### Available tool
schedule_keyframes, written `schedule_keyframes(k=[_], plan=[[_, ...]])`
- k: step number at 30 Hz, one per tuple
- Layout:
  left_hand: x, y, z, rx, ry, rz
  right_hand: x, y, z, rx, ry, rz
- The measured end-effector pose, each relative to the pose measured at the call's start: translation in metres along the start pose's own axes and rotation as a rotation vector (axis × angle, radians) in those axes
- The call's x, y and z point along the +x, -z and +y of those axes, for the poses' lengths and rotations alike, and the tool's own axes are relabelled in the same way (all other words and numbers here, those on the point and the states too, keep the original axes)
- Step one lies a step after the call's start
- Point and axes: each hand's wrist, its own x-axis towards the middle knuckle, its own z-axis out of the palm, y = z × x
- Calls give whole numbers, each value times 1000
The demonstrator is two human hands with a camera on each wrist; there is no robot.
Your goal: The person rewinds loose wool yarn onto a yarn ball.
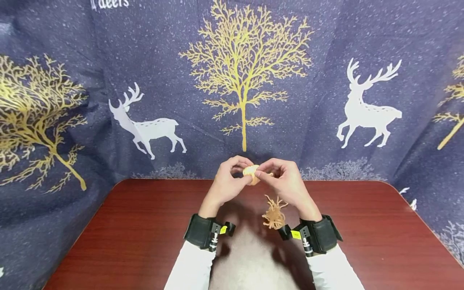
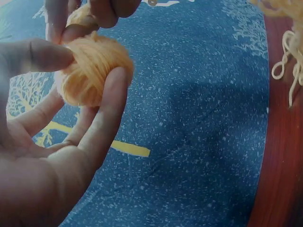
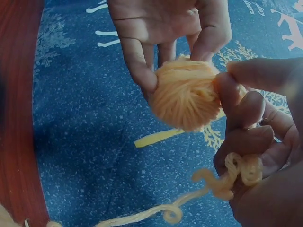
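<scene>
A small ball of orange-yellow yarn (image 3: 187, 101) is held up above the table's far edge. My left hand (image 1: 228, 181) grips it between thumb and fingertips, as the left wrist view shows around the wound ball (image 2: 94, 66). On the ball's other side, my right hand (image 1: 284, 179) pinches at the yarn with thumb and forefinger. Curled strands (image 3: 241, 172) lie in the right hand's lower fingers, and a kinked length (image 3: 142, 215) trails from there down toward the table. Below the right hand, a loose tangle of the same yarn (image 1: 274, 215) sits on the table.
The reddish-brown table (image 1: 152, 225) has a pale glare patch at its near middle. Behind it hangs a dark blue cloth (image 1: 275, 129) printed with trees and white deer. Black straps with small cameras circle both wrists.
</scene>
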Motion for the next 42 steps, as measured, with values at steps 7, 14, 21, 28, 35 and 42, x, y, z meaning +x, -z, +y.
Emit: schedule_keyframes(k=[7, 14, 21, 28, 35, 42], plan=[[-2, 2, -1, -70, 30, -57, -1, 1, 0, 8, -9, 17], [-9, 1, -7, 99, 16, -47, -8, -2, 5, -22, -24, -6], [-19, 9, -14, 67, 52, -237, -15, -1, 11, 97, -62, -20], [-17, 16, -7, -557, -51, -286, -10, -4, 11, 252, -25, -43], [-9, 9, 7, -852, -21, 71, -4, -13, 5, 107, -14, -75], [-1, 1, 1, -129, 95, 356, -5, -7, -1, -23, 26, -105]])
